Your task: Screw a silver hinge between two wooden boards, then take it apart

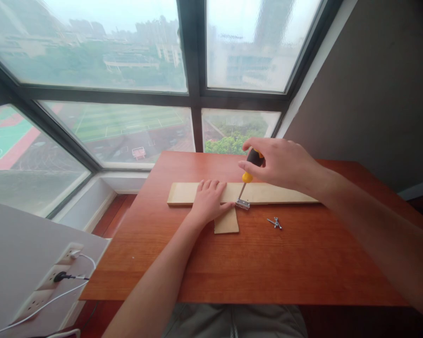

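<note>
My right hand (278, 162) grips a screwdriver (247, 177) by its yellow and black handle. The shaft slants down to the left, its tip at a small metal hinge-like piece (243, 203) on the front edge of a long pale wooden board (278, 193). My left hand (208, 201) lies flat across the board with fingers stretched out, the thumb reaching toward the metal piece. Beneath that hand a smaller thin wooden piece (227, 223) sticks out toward me. Whether the tip sits in a screw is too small to tell.
Several loose screws (275, 223) lie on the reddish-brown table (232, 267), right of the small wooden piece. Large windows (127, 126) stand behind the table. At lower left, plugs and a white cable (49, 296) run from wall sockets (51, 277) beside the table's edge.
</note>
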`<action>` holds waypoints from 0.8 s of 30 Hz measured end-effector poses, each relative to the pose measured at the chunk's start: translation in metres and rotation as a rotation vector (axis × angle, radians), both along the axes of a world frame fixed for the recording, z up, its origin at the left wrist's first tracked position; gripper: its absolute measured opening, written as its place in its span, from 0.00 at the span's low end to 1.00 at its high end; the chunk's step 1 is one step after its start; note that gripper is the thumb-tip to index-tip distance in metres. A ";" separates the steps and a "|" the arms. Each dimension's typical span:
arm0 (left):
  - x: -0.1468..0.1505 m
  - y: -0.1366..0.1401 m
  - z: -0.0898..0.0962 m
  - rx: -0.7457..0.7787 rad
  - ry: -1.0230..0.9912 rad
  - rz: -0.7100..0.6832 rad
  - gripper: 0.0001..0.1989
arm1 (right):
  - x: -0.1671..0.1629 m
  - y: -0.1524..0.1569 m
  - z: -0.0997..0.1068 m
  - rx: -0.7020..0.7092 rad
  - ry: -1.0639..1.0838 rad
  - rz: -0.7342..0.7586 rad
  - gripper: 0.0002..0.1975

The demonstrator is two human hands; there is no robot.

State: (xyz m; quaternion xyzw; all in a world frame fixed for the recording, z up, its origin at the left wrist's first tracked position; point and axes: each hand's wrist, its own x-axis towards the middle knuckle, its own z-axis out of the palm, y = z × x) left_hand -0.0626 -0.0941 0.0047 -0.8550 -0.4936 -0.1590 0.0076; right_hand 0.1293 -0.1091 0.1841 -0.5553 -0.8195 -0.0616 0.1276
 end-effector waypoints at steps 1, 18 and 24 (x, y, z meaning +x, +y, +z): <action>0.000 0.000 0.000 -0.001 -0.001 0.001 0.31 | -0.001 0.001 0.000 0.015 -0.013 -0.037 0.17; 0.000 0.000 0.001 -0.008 -0.010 -0.005 0.31 | 0.000 0.002 -0.003 0.005 0.065 0.046 0.12; 0.000 0.000 0.000 -0.012 -0.006 0.002 0.31 | 0.001 0.000 -0.004 -0.021 0.063 0.038 0.23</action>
